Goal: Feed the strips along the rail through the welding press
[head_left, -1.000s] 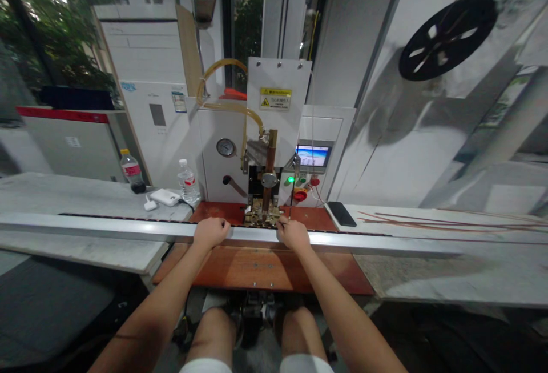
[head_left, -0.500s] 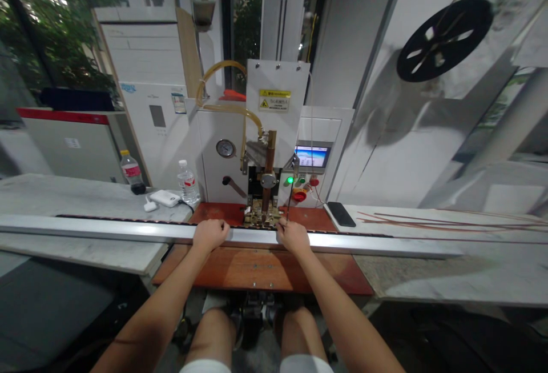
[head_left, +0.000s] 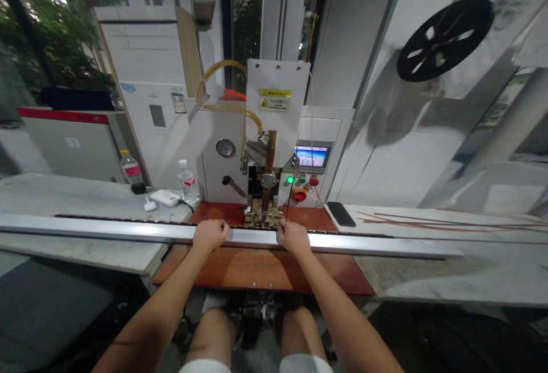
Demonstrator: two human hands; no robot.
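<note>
A long silver metal bar [head_left: 252, 239] lies across the bench in front of a white machine [head_left: 274, 84]. Along its far edge runs a thin dark strip [head_left: 124, 220] with small copper-coloured marks. My left hand [head_left: 209, 235] is closed over the bar left of the machine's brass-coloured head [head_left: 268, 176], thumb and fingers pinching the strip. On the other side, just right of the small metal fixture [head_left: 261, 213], my right hand [head_left: 294, 237] is closed too, its fingertips at the strip near a thin dark rod. The fingertips of both hands are partly hidden.
A phone [head_left: 341, 214] and several thin reddish strands [head_left: 428, 221] lie on the right tabletop. To the left stand a water bottle [head_left: 187, 181], a cola bottle [head_left: 132, 172] and a white power bank [head_left: 165, 197]. A black reel [head_left: 445, 40] hangs at upper right.
</note>
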